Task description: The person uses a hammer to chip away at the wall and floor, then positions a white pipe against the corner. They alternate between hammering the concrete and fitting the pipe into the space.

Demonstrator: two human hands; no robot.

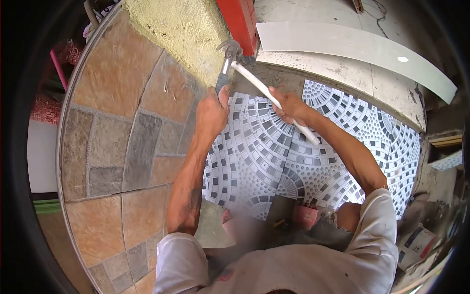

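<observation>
Item: left hand (211, 115), closed around the grey grip of a hammer (225, 66), its metal head upward at the corner between the rough yellow surface (188, 36) and the red post (239, 24).

Item: right hand (290, 106), closed around a white stick (259, 85), held slantwise over the patterned tiles (254, 142). Its far end meets or overlaps the hammer just below the head; whether the two are joined, I cannot tell.

Step in hand, as judged: close hammer-and-stick work, both hands engaged. Any further move calls for a steady left grip and careful control of the stick's far end.

Edges: brown and grey stone-look tiles (110, 54) beside the left forearm; pale ledge (338, 67) beyond the patterned tiles, with a curved white strip (342, 39) along it.

Room: tight by the post and yellow surface; more open over the patterned tiles, toward the person's right.
</observation>
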